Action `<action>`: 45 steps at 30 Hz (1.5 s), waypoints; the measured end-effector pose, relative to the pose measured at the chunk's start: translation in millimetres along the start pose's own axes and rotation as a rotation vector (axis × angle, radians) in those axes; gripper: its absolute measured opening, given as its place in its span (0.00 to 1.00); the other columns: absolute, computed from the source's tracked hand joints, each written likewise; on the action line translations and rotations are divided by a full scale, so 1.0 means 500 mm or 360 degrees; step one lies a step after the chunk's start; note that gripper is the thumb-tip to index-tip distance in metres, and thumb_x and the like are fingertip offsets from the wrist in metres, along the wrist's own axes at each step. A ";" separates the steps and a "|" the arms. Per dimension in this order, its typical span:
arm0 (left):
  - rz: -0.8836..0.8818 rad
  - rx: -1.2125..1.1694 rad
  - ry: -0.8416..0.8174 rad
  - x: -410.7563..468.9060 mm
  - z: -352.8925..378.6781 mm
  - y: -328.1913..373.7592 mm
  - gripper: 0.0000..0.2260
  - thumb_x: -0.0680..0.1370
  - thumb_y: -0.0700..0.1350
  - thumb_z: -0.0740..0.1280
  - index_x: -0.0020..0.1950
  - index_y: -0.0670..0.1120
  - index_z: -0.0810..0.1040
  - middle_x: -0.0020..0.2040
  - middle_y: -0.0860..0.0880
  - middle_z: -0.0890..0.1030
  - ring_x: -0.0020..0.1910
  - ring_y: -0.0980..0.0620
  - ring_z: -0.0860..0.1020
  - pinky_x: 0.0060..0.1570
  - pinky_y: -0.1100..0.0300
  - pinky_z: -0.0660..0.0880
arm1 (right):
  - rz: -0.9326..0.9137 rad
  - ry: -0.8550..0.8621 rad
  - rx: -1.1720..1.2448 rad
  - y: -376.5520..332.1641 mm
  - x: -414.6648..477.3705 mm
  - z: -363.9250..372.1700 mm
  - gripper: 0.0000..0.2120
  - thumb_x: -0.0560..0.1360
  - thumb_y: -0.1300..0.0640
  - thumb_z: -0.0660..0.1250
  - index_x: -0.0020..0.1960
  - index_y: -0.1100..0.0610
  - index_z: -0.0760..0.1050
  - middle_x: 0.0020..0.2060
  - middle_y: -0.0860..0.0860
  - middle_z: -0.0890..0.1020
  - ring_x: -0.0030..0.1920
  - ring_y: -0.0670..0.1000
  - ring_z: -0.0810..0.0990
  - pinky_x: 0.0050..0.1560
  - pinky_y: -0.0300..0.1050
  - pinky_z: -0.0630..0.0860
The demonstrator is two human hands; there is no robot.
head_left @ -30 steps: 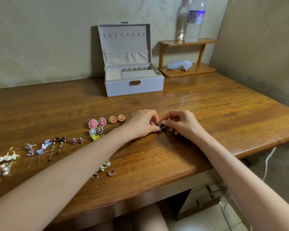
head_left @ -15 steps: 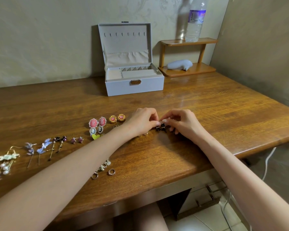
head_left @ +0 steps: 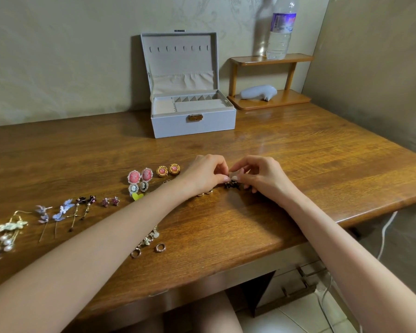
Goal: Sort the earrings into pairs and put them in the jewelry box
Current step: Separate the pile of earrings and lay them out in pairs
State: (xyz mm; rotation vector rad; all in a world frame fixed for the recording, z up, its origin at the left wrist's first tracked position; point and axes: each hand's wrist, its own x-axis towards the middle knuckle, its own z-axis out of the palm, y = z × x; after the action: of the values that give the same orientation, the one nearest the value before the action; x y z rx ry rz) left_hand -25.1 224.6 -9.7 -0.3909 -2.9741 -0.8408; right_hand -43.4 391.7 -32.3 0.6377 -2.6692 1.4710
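dark earrings [head_left: 231, 185] on table [head_left: 298, 152], pinched between left hand [head_left: 202, 174], right hand [head_left: 262, 176]

You sit in soft, rather dim light that comes from your right. The shiny brown wooden worktop [head_left: 269, 140] shows a pale glare. Your left hand [head_left: 203, 174] and right hand [head_left: 262, 175] drop soft shadows. Edges bend; the far left looks fuzzy.
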 end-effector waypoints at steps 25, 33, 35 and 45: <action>0.0082 -0.0021 0.0244 -0.063 -0.038 -0.007 0.08 0.77 0.46 0.65 0.55 0.47 0.74 0.53 0.53 0.73 0.42 0.60 0.72 0.42 0.69 0.70 | -0.0163 0.0219 -0.0088 -0.013 -0.009 0.002 0.02 0.74 0.58 0.69 0.45 0.54 0.80 0.37 0.48 0.79 0.29 0.38 0.76 0.31 0.29 0.70; -0.0036 -0.0019 0.0304 -0.170 -0.121 -0.037 0.05 0.76 0.47 0.65 0.51 0.51 0.76 0.48 0.59 0.74 0.39 0.63 0.72 0.37 0.76 0.68 | -0.0563 0.0275 -0.0159 -0.095 -0.053 0.058 0.02 0.73 0.57 0.70 0.45 0.52 0.80 0.40 0.43 0.78 0.34 0.44 0.73 0.34 0.30 0.68; -0.0071 0.0012 0.0294 -0.196 -0.138 -0.050 0.03 0.76 0.47 0.66 0.49 0.52 0.76 0.46 0.59 0.75 0.40 0.63 0.73 0.38 0.77 0.67 | -0.0610 0.0139 -0.0143 -0.120 -0.067 0.080 0.02 0.73 0.56 0.70 0.46 0.51 0.80 0.41 0.42 0.78 0.34 0.44 0.73 0.34 0.31 0.68; -0.0237 0.0067 0.0055 -0.298 -0.154 -0.115 0.04 0.74 0.47 0.69 0.43 0.55 0.76 0.43 0.59 0.77 0.41 0.61 0.74 0.39 0.68 0.69 | -0.0731 -0.0426 -0.0375 -0.170 -0.083 0.168 0.07 0.71 0.50 0.70 0.48 0.49 0.81 0.42 0.44 0.78 0.40 0.44 0.76 0.38 0.38 0.74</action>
State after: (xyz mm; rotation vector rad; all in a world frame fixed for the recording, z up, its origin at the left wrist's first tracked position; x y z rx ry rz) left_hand 101.8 102.7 12.9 -0.1533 -3.0123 -0.7863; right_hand 39.5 297.3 -19.6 1.3893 -2.5621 0.9949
